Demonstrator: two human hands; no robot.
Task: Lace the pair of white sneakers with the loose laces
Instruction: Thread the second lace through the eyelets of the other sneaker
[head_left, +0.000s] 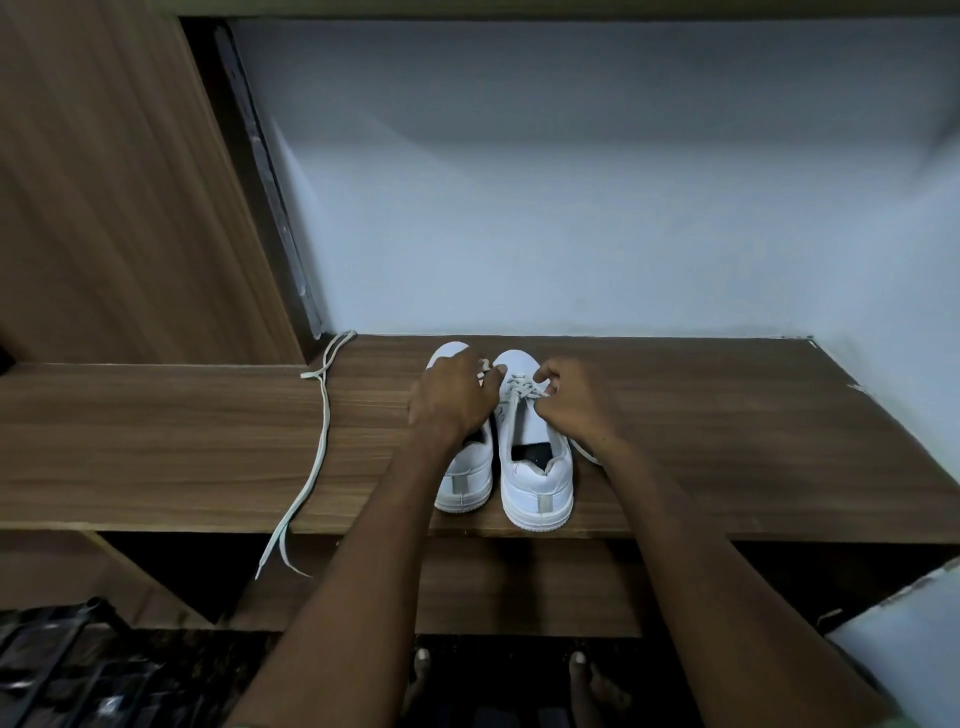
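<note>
Two white sneakers stand side by side on a wooden shelf (727, 441), heels toward me. The right sneaker (535, 467) has a lace (522, 387) crossed through its front eyelets. My left hand (452, 397) lies over the left sneaker (467, 480) and pinches one lace end near the toe. My right hand (571, 400) pinches the other end on the right sneaker's right side. A second loose lace (319, 452) lies on the shelf to the left, its ends hanging over the front edge.
A white wall (571, 208) rises behind the shelf. A tall wooden panel (104, 182) stands at the left. Below the shelf are a dark opening, a lower wooden board (493, 587), and a dark rack (62, 670) at bottom left. Bare toes (579, 662) show on the floor.
</note>
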